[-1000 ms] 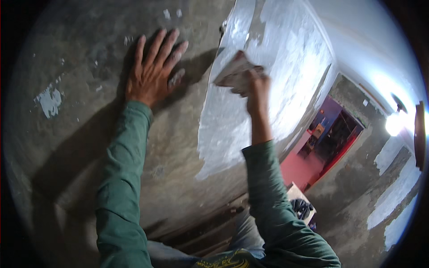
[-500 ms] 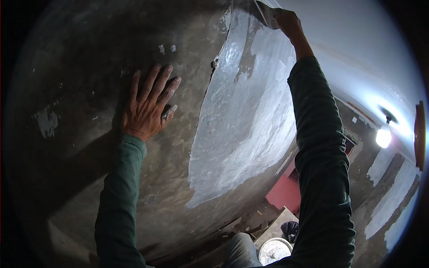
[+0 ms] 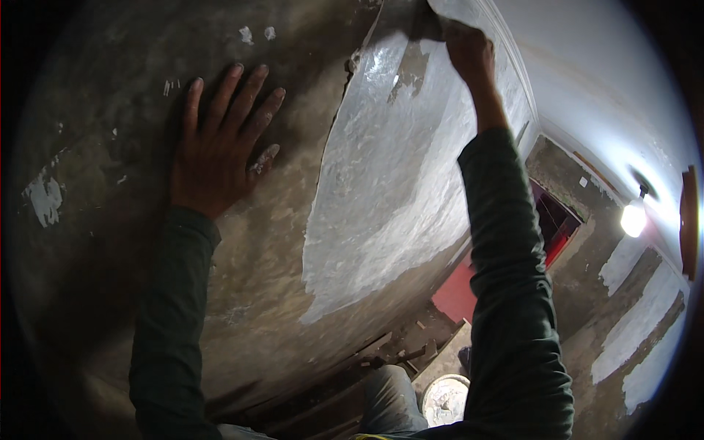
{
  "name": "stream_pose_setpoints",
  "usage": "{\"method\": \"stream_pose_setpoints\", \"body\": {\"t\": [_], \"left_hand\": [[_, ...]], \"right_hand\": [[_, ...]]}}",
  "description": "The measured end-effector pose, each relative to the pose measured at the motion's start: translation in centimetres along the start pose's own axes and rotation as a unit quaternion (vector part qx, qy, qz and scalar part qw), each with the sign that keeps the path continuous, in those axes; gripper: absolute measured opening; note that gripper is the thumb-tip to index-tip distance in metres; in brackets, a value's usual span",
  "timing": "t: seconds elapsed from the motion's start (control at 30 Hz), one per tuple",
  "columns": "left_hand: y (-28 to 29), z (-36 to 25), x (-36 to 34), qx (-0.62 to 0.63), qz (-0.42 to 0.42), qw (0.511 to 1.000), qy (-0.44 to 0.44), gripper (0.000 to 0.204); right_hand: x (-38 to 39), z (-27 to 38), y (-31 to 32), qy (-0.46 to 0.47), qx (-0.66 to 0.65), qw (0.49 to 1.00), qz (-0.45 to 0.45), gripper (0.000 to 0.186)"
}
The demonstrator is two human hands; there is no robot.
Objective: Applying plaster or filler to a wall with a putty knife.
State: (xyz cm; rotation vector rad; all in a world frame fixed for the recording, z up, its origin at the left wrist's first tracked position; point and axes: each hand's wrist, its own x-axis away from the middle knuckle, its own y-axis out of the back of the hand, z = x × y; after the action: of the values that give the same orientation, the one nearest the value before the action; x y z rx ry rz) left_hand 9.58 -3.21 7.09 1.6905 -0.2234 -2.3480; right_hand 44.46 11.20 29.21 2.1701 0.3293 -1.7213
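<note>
My left hand (image 3: 218, 150) lies flat on the bare grey-brown wall (image 3: 257, 271), fingers spread, with whitish dust on the fingertips and thumb. High up near the ceiling edge, my right hand (image 3: 473, 62) is closed around a wide putty knife (image 3: 446, 28). Its dark blade is in shadow against the wall, so its edge is hard to make out. Below the knife spreads a patch of wet white putty (image 3: 396, 191) with streaky, uneven coverage. A cracked ridge (image 3: 347, 70) runs along the patch's left edge.
A bucket of white putty (image 3: 446, 400) stands on a board (image 3: 447, 359) low down beside my knee (image 3: 392, 400). A lit bulb (image 3: 633, 218) hangs at the right under the white ceiling (image 3: 587, 88). Wood scraps (image 3: 414, 352) litter the floor. The far wall has white putty stripes (image 3: 638, 334).
My right hand has come slightly down with the putty knife, and its blade now looks darker. The view has shifted; my left hand stays spread on the wall.
</note>
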Motion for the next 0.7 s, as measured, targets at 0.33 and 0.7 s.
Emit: {"method": "stream_pose_setpoints", "body": {"t": [0.33,0.7], "left_hand": [[-0.5,-0.6,-0.8,-0.021,-0.007,1.000,-0.005,0.081],[-0.3,-0.8,-0.8,-0.014,-0.009,1.000,-0.012,0.081]], "right_hand": [[20.2,7.3,-1.2,-0.015,-0.031,0.996,-0.080,0.028],[16.4,-3.3,3.7,-0.077,-0.108,0.991,0.001,0.023]]}}
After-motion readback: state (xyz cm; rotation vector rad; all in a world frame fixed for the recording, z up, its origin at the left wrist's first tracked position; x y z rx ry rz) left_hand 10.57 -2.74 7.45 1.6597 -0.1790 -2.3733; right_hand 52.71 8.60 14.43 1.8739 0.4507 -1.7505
